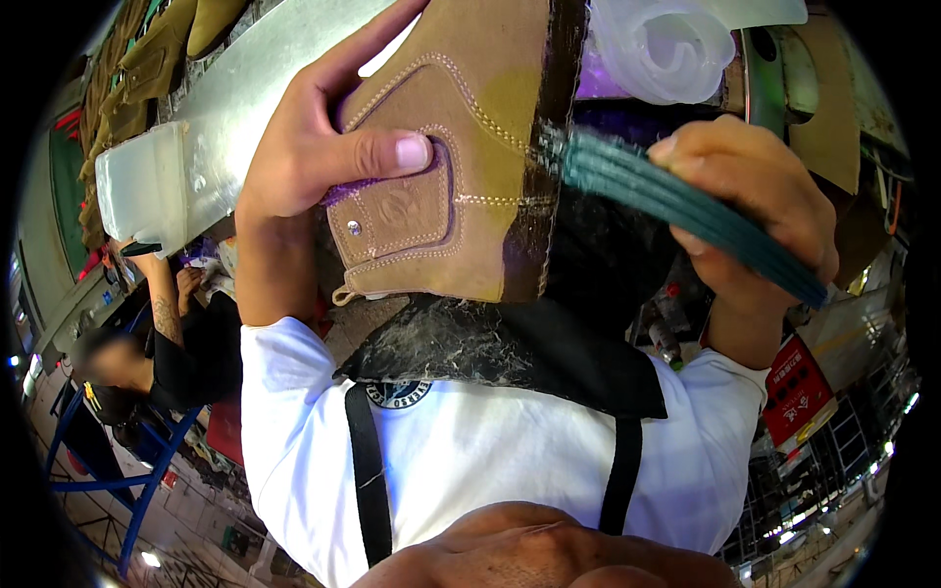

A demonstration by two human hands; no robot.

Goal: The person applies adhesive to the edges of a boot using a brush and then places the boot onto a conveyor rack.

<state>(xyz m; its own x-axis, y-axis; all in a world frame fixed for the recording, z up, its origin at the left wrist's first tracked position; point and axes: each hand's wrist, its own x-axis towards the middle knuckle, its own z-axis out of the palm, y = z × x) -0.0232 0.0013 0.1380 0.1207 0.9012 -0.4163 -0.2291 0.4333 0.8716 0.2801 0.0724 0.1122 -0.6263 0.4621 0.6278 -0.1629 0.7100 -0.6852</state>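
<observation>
A tan leather boot upper (392,211) stands in front of my chest, with double rows of pale stitching and a raised patch with a small metal stud. My left hand (304,157) grips it from the left, thumb pressed on the patch and fingers behind. Along its right edge runs a dark, wet-looking band (529,235), with yellowish stain beside it. My right hand (760,196) is closed around a long green ridged brush (676,196). The brush's frayed, whitish tip touches the dark edge near the stitching. A black apron (470,343) hangs beneath the upper.
A long pale work surface (235,88) extends at upper left, with a translucent box (142,186) at its end. Coiled translucent plastic (667,49) lies at upper right. More brown uppers (152,69) are at far left. A co-worker in black (201,348) is at left.
</observation>
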